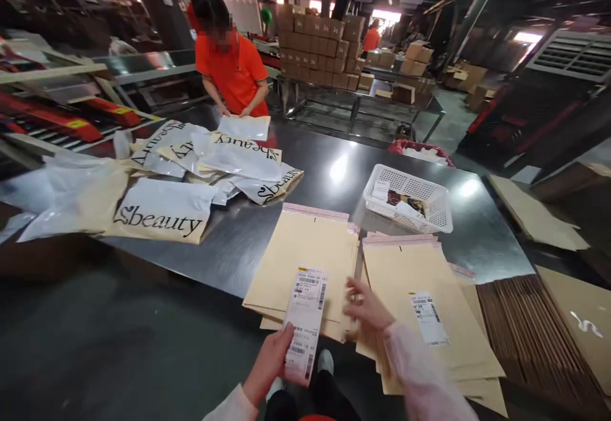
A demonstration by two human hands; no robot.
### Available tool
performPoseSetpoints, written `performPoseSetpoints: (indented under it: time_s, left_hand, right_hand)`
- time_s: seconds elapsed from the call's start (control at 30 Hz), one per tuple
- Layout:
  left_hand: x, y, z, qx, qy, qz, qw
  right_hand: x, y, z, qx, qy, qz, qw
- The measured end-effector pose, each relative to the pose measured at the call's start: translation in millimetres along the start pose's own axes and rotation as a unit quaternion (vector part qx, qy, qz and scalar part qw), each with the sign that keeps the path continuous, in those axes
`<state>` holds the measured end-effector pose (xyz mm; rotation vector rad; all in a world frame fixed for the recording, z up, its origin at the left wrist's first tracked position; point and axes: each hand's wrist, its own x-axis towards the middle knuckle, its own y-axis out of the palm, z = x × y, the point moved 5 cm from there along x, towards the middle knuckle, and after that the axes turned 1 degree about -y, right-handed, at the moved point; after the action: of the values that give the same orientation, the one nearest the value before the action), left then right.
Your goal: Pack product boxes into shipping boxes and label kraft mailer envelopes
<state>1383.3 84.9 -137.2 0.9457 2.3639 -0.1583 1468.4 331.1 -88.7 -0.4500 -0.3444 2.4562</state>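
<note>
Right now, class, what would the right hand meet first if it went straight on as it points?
The right hand would probably meet the left stack of envelopes, though the hand's height is unclear.

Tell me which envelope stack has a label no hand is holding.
The right stack; its label lies on top, whereas the label strip over the left stack is in the left hand.

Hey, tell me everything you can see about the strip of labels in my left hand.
The strip of labels is long, narrow and white, apparently paper, with a yellow mark at the top, dark print mostly too small to read, and barcodes. It tilts slightly over the left stack of tan envelopes, its lower end past their near edge. Your left hand holds it low down, thumb on top. Your right hand, blurred, isn't touching it.
</note>
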Motion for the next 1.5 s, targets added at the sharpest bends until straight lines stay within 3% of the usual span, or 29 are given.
performPoseSetpoints:
  time_s: [0.03, 0.07, 0.13, 0.2, 0.3, 0.4, 0.5, 0.57, 0.77, 0.9, 0.97, 1.03, 1.17, 1.27, 1.4, 1.5]
  left_hand:
    - [2, 4.3, -5, 0.026, 0.015, 0.014, 0.999]
    - [3, 5.3, -11, 0.045, 0.035, 0.015, 0.998]
    - [3, -3.2, -23, 0.047, 0.08, -0.028, 0.995]
    - [0, -17.3, -32, 0.033, 0.108, -0.077, 0.991]
    - [-3, -26.1, -37, 0.078, 0.101, -0.049, 0.991]
    - [-7, -23.7, -29, 0.098, 0.066, -0.007, 0.993]
    - [-10, -24.0, -19, 0.051, 0.048, -0.063, 0.996]
    - [-12, -24.5, -16, 0.044, 0.054, -0.106, 0.992]
    - [-19, -29.2, -16, 0.09, 0.087, -0.146, 0.981]
    - [-25, -36.7, -17, 0.102, 0.106, -0.189, 0.971]
    - [-24, -40.3, -16, 0.107, 0.109, -0.221, 0.963]
    - [-19, -41.4, -9, 0.09, 0.078, -0.207, 0.971]
    - [-4, -35.7, 27, 0.005, -0.049, -0.022, 0.999]
    - [1, -37.1, 48, -0.053, -0.069, 0.071, 0.994]
    - [13, -42.4, 66, -0.116, -0.058, 0.084, 0.988]
    - [18, -49.2, 90, -0.12, -0.066, 0.057, 0.989]
  right_hand:
    - [-14, 48, 4, 0.085, -0.038, 0.113, 0.989]
    - [-27, 85, 6, 0.166, -0.056, 0.172, 0.969]
    - [-49, 130, 0, 0.22, -0.055, 0.184, 0.956]
    - [-61, 150, -9, 0.225, -0.021, 0.203, 0.953]
    - [-58, 140, -6, 0.227, 0.015, 0.172, 0.958]
    - [-42, 118, 16, 0.118, -0.044, 0.124, 0.984]
    - [-37, 112, 37, -0.014, -0.108, 0.149, 0.983]
    - [-40, 112, 41, -0.049, -0.104, 0.156, 0.981]
    - [-50, 116, 36, -0.073, -0.046, 0.154, 0.984]
    - [-52, 127, 34, -0.014, 0.008, 0.168, 0.986]
    - [-52, 129, 36, -0.014, -0.006, 0.136, 0.991]
    - [-47, 129, 40, -0.041, -0.056, 0.091, 0.993]
    - [-9, 120, 42, -0.118, -0.107, 0.019, 0.987]
    - [46, 113, 39, -0.188, -0.084, -0.012, 0.979]
    - [119, 118, 40, -0.236, -0.072, -0.045, 0.968]
    - [148, 121, 36, -0.269, -0.069, -0.062, 0.959]
